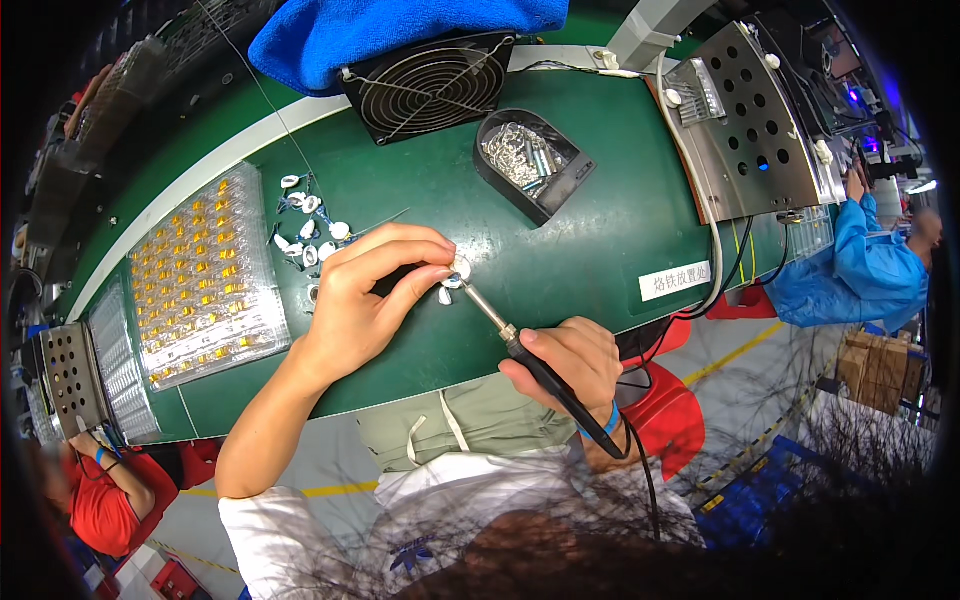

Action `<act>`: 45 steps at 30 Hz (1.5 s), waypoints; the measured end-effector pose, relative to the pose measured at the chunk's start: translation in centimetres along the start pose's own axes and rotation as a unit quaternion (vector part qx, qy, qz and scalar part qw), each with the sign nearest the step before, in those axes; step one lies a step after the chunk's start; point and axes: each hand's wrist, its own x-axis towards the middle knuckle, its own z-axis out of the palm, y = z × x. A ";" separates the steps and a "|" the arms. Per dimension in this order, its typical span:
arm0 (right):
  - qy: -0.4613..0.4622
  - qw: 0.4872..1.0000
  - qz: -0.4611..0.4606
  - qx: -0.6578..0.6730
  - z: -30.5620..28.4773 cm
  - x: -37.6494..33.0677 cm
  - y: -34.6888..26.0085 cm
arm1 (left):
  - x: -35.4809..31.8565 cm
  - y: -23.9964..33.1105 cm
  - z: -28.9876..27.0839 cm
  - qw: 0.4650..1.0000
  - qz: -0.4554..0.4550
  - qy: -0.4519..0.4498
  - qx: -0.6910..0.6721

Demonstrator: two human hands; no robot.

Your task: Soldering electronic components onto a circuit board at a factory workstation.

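Head view: small white part (461, 268) pinched, soldering iron (493, 309) at its lower side

Part located over the middle of the bench (420, 362), toward its near edge. It is gripped between thumb and forefinger of the left hand (362, 295), which are brought together on it. A second white piece (446, 296) is seen just below; whether it is joined to the first cannot be told.

Iron approached from the near right; its black handle is clamped by the closed fingers of the right hand (580, 362). Contact between tip and part cannot be confirmed at this size.

Step in hand judged to be the heating or soldering of a joint. For the next move, a motionless pinch, a brief, light touch of the tip and fingertips clear of the hot barrel are probably called for.

Left of the part, blue-leaded white pieces (308, 229) are scattered. Beyond them, toward the bench's left end, a clear tray (264, 268) is filled with yellow pieces. Toward the far edge, metal fittings (515, 155) are held in a black bin (566, 190), with a fan (430, 92) stood behind. By the near right edge, a white label (675, 281) is stuck.
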 end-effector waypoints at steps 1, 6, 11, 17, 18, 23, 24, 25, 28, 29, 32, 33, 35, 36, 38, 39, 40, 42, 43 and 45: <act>-0.002 1.000 -0.002 0.001 0.0 0.0 0.0 | 0.0 0.0 0.0 1.000 0.000 0.000 0.000; -0.007 1.000 0.005 -0.001 0.0 0.0 0.0 | 0.1 0.1 0.1 1.000 0.009 0.003 0.006; -0.008 1.000 0.008 -0.006 0.0 0.0 -0.1 | 0.0 0.0 0.4 1.000 0.021 0.015 0.017; -0.003 1.000 0.009 -0.007 0.1 -0.1 -0.1 | -0.1 -0.1 0.4 0.999 0.034 0.014 0.025; -0.004 1.000 0.007 -0.005 0.1 -0.1 -0.1 | -0.1 -0.1 0.4 0.999 0.035 0.013 0.028; 0.008 1.000 0.005 0.002 0.1 -0.3 0.0 | -0.1 -0.1 0.4 0.999 0.036 0.015 0.027; 0.007 1.000 0.003 0.003 0.1 -0.2 0.0 | -0.1 -0.1 0.4 0.999 0.036 0.015 0.031; 0.006 1.000 0.001 0.004 0.0 -0.2 0.0 | -0.1 -0.1 0.4 0.999 0.037 0.015 0.031; 0.000 1.000 0.006 -0.001 0.1 -0.2 -0.1 | -0.2 -0.1 0.5 0.998 0.044 0.016 0.034; 0.000 1.000 0.007 -0.001 0.0 -0.2 -0.1 | -0.2 0.0 0.5 0.998 0.047 0.018 0.039; -0.008 1.000 0.007 -0.003 0.0 -0.1 -0.1 | -0.2 0.0 0.6 0.997 0.051 0.022 0.045; -0.006 1.000 0.008 -0.003 0.0 -0.1 -0.1 | -0.3 0.0 0.6 0.997 0.052 0.024 0.045; -0.004 1.000 0.009 -0.003 0.0 -0.2 -0.1 | -0.2 0.0 0.6 0.997 0.055 0.024 0.051; -0.002 1.000 0.009 -0.003 0.0 -0.2 -0.1 | -0.2 0.0 0.6 0.996 0.059 0.024 0.058; -0.001 1.000 0.008 -0.001 0.0 -0.1 -0.1 | -0.2 0.0 0.6 0.996 0.059 0.022 0.059; -0.001 1.000 0.009 0.000 0.1 -0.1 -0.1 | -0.1 0.1 0.5 0.996 0.058 0.020 0.060; -0.002 1.000 0.010 0.001 0.0 -0.1 -0.1 | -0.1 0.0 0.5 0.996 0.058 0.020 0.060; -0.006 1.000 0.007 0.004 0.0 -0.1 0.0 | -0.1 -0.1 0.5 0.996 0.067 0.019 0.065; -0.010 1.000 0.003 0.007 0.0 0.0 0.1 | -0.1 -0.1 0.5 0.996 0.066 0.020 0.065; 0.002 1.000 0.000 0.015 0.0 -0.2 0.1 | -0.2 0.0 0.5 0.996 0.061 0.021 0.062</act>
